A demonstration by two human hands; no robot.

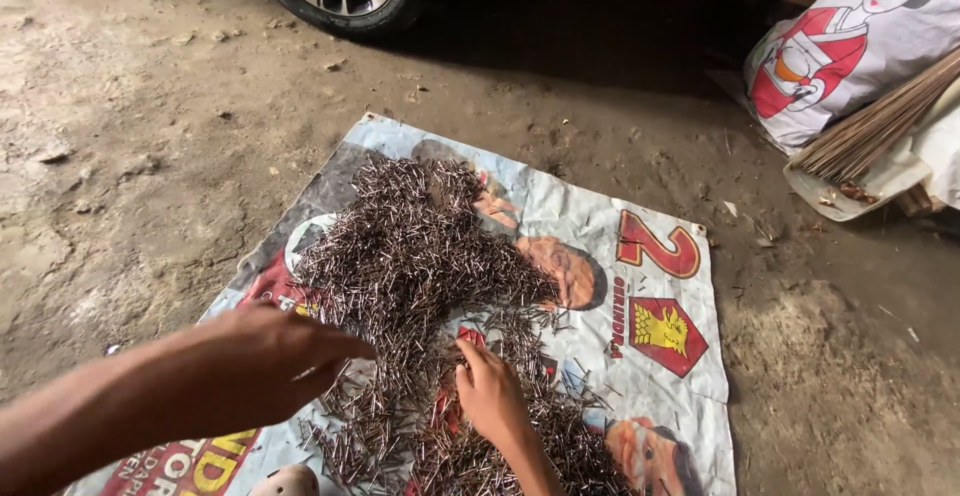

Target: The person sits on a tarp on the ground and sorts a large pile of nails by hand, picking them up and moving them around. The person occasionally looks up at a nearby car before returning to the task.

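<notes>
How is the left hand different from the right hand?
The left hand looks bigger and nearer the camera; the right hand looks smaller. The left hand hovers with fingers pointing right; the right hand presses flat, fingers pointing up the picture. Both are bare and at the nails on the printed sheet.

A printed white, red and blue banner [640, 286] lies centre-frame on the floor; a white-and-red printed sack [850, 46] stands upper right.

Two bare hands in view, no gloves, no rings, no watch; left hand [265, 361] with bare forearm, no sleeve showing; right hand [492, 394] bare to wrist, short nails; knee or toe at bottom edge unclear
</notes>
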